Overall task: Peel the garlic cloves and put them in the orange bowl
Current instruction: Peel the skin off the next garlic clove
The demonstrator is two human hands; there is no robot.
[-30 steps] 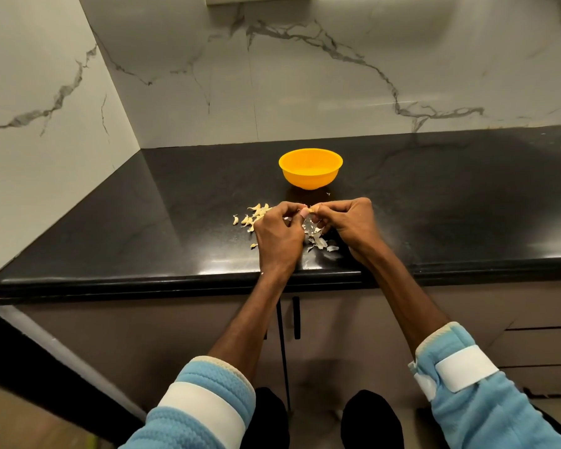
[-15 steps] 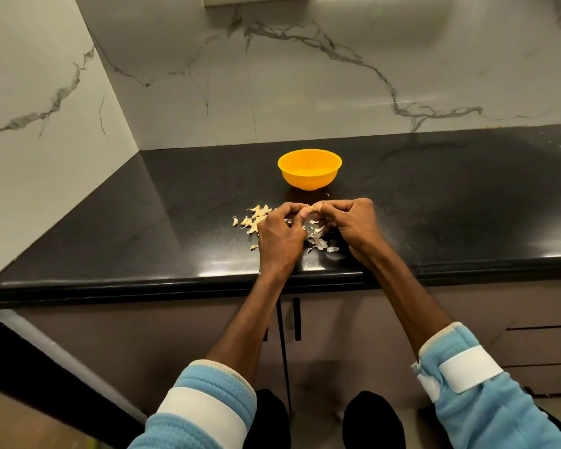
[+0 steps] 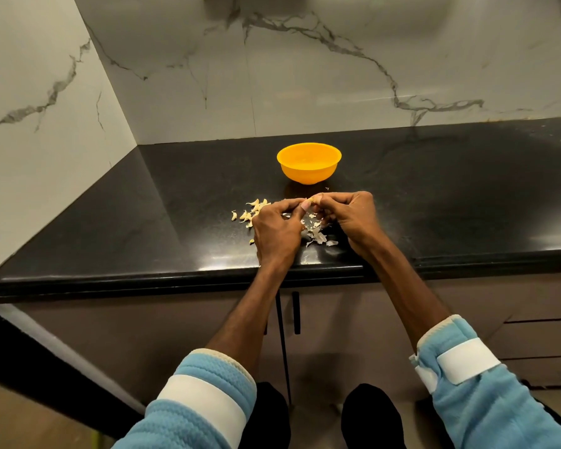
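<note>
Peeling a garlic clove (image 3: 312,199) pinched between my left hand (image 3: 277,230) and right hand (image 3: 353,218); once bare, into the orange bowl (image 3: 308,175)

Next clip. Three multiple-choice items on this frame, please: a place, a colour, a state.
1. Where is the orange bowl? A) on the countertop beyond the left hand and right hand B) on the floor C) in a cupboard
2. What colour are the sleeves? A) red B) light blue C) black
3. What are the hands doing? A) lying flat B) lifting the bowl C) both pinching a garlic clove
Key: 1 A, it stands past the fingers; 2 B, blue cuffs, white bands; 3 C, fingertips meet on the clove.
</note>
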